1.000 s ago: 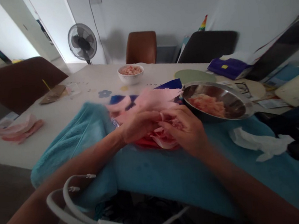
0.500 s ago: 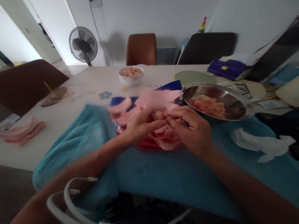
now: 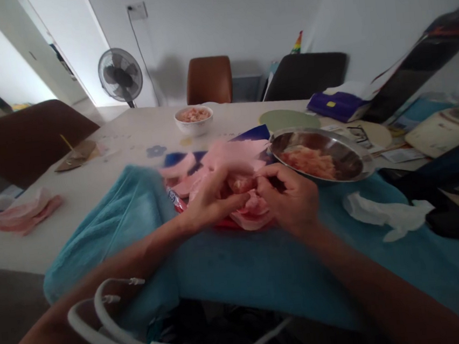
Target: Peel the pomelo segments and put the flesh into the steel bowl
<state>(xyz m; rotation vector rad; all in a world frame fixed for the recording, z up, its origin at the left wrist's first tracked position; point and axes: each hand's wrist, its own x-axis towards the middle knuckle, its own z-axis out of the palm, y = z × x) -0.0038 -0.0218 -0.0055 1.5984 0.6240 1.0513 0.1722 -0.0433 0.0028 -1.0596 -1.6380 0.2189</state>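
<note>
We have the white table (image 3: 155, 119) running away from us, its near edge covered by a blue towel (image 3: 222, 264) that is bunched higher at the left. Right of the hands sits the steel basin (image 3: 348, 160), with loose pink-orange pulp (image 3: 312, 161) in its left part; farther off, left of the basin, the white bowl (image 3: 195, 127) holds more of the same. Between basin and bunched towel we see a heap of pale pink peel (image 3: 233, 152), which looks light, limp and easy to tear. Our left hand (image 3: 211, 200) is partly closed, thumb apart from the curled fingers, cradling a pink piece (image 3: 242, 182) between them. Our right hand (image 3: 293, 201) is bent in tightly, thumb and forefinger pinched together at the right edge of that piece, though we cannot tell how much lies between the tips. The piece is at the near side of the heap, just above the scraps. We judge it light, soft, wet and rather slippery, apt to crumble or burst under a hard squeeze. We would support it from below with loosely curved fingers, keep the thumb gentle, and pinch only at its edge, where any skin should be tougher than the flesh.
</note>
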